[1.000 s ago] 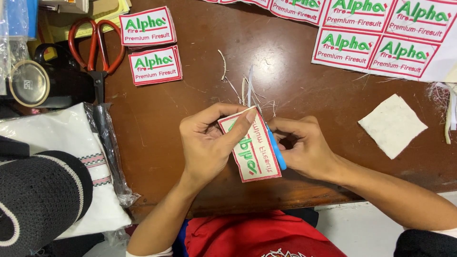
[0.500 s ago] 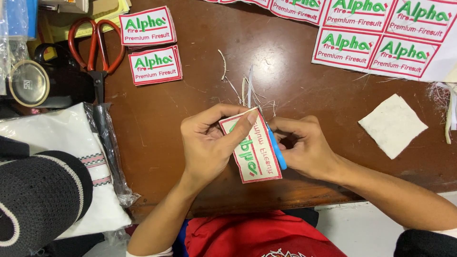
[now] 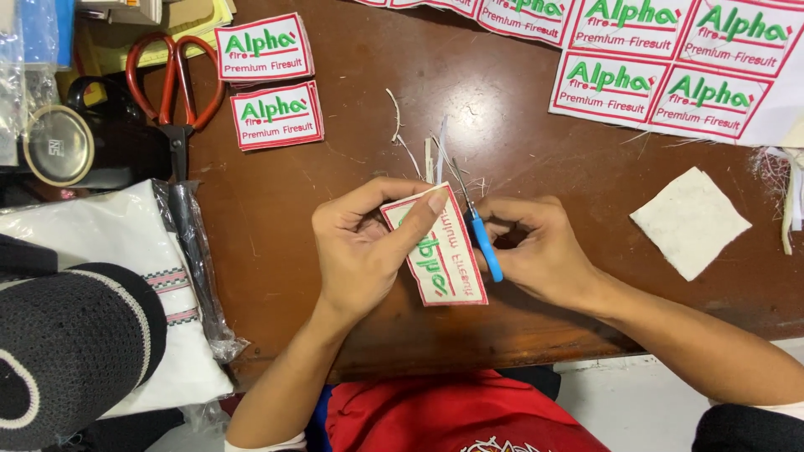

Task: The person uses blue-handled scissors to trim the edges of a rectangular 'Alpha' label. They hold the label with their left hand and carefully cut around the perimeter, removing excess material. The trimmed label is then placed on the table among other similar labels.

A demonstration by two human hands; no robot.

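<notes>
Patch [image 3: 437,255] sits pinched in the left hand [image 3: 362,247], fingers curled round its upper edge, above the near edge of the brown table [image 3: 519,125]. Right hand [image 3: 540,251] closes round blue-handled snips [image 3: 479,226], tips at the patch's top edge. White cloth, red border, green lettering; long axis runs top-left to bottom-right.

The left hand [image 3: 362,251] pinches a white embroidered patch [image 3: 437,251] with a red border and green lettering, tilted above the brown wooden table [image 3: 519,142]. The right hand [image 3: 540,251] grips blue-handled thread snips [image 3: 479,226] against the patch's right edge. 2 matching patches [image 3: 270,84] lie beside red-handled scissors [image 3: 174,88].
</notes>
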